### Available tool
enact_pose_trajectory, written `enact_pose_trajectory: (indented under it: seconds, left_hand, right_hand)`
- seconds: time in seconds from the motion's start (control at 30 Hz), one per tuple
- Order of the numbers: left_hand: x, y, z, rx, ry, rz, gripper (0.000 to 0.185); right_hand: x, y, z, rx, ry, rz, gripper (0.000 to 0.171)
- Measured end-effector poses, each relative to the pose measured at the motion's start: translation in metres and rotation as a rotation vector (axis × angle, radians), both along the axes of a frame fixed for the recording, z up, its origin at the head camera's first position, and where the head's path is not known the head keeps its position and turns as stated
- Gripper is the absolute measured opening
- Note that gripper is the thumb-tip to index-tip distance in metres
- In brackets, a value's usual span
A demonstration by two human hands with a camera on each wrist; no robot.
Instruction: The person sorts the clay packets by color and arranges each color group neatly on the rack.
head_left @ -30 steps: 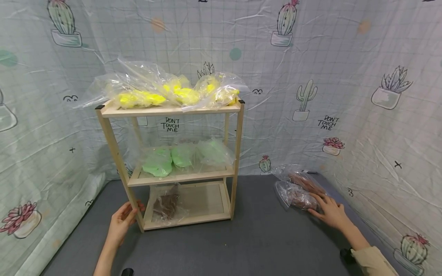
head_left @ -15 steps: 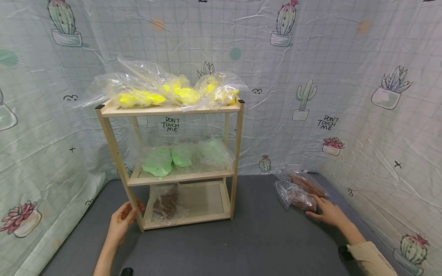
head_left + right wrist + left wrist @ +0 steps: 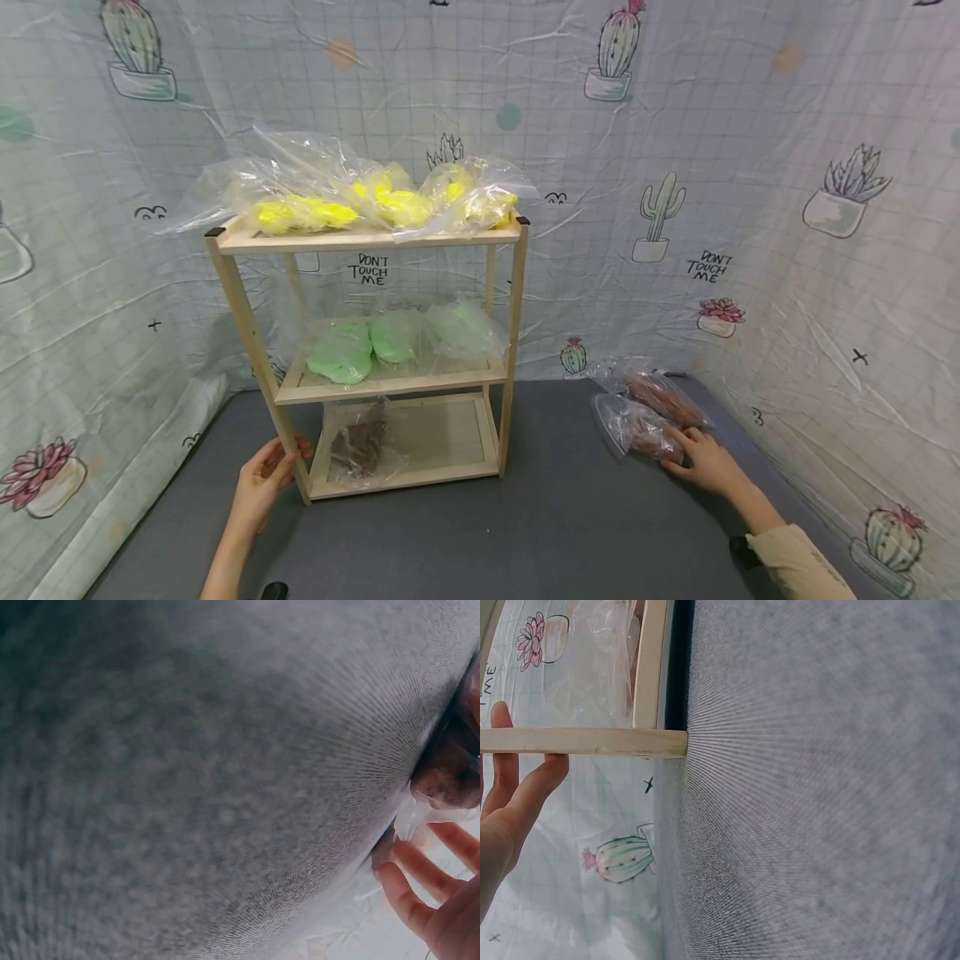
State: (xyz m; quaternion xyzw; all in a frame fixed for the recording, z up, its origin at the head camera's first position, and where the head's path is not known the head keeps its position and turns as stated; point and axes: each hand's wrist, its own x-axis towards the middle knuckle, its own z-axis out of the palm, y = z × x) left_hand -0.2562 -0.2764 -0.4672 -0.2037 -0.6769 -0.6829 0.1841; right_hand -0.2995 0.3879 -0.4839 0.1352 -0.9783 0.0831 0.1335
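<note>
Resting on the grey felt-covered table [image 3: 525, 533], the right hand [image 3: 705, 467] had its fingers spread loosely, tips touching the nearer clear plastic bag of brown stuff [image 3: 637, 427] at the table's far right; no real grip on it. 2nd brown bag [image 3: 663, 396] lay just behind. Left hand [image 3: 262, 487] curled w/ thumb & fingers round the front-left leg of the pale wooden 3-tier shelf [image 3: 367, 242].

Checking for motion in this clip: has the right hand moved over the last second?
Yes. The right hand slid slightly toward the person, along the near brown bag.
</note>
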Motion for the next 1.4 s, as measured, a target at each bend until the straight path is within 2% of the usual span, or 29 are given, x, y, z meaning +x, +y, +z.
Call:
enact_pose_trajectory:
  seconds: [0.07, 0.1, 0.13, 0.37, 0.5, 0.63, 0.73, 0.8, 0.97, 1.03, 1.23, 1.4]
  left_hand:
    - [0.001, 0.001, 0.001, 0.019, 0.000, 0.001, 0.031]
    - [0.000, 0.001, 0.001, 0.031, 0.014, -0.020, 0.030]
    - [0.003, 0.003, 0.004, 0.016, -0.007, 0.016, 0.029]
    - [0.004, 0.003, 0.005, 0.029, -0.027, 0.015, 0.029]
    - [-0.008, -0.008, -0.011, 0.006, 0.005, -0.017, 0.031]
    - [-0.020, -0.021, -0.029, -0.022, 0.007, -0.033, 0.039]
    - [-0.017, -0.020, -0.026, -0.027, -0.020, -0.020, 0.041]
    - [-0.016, -0.019, -0.024, 0.009, 0.008, -0.062, 0.035]
    - [-0.005, -0.005, -0.007, 0.010, -0.009, -0.012, 0.031]
    - [0.001, 0.001, 0.001, -0.021, -0.043, 0.042, 0.033]
    - [0.005, 0.005, 0.007, -0.005, -0.047, 0.034, 0.029]
    - [0.004, 0.005, 0.007, 0.002, -0.042, 0.050, 0.029]
  right_hand:
    - [0.001, 0.000, -0.001, 0.004, 0.006, 0.007, 0.053]
    - [0.002, 0.000, -0.002, 0.001, 0.007, 0.010, 0.052]
    - [0.002, 0.000, -0.002, -0.004, 0.006, 0.014, 0.052]
    - [0.005, -0.004, 0.002, -0.032, -0.044, 0.056, 0.052]
    - [0.008, -0.007, 0.004, -0.016, -0.039, 0.071, 0.054]
    - [0.011, -0.009, 0.004, 0.001, -0.011, 0.080, 0.054]
    - [0.013, -0.010, 0.005, 0.021, 0.005, 0.074, 0.054]
    - [0.015, -0.010, 0.005, 0.033, 0.014, 0.063, 0.054]
    - [0.022, -0.010, 0.008, 0.030, 0.035, 0.057, 0.054]
    - [0.024, -0.011, 0.009, 0.034, 0.045, 0.055, 0.053]
    - [0.030, -0.015, 0.011, 0.082, 0.097, 0.049, 0.052]
    - [0.035, -0.020, 0.012, 0.074, 0.113, 0.072, 0.049]
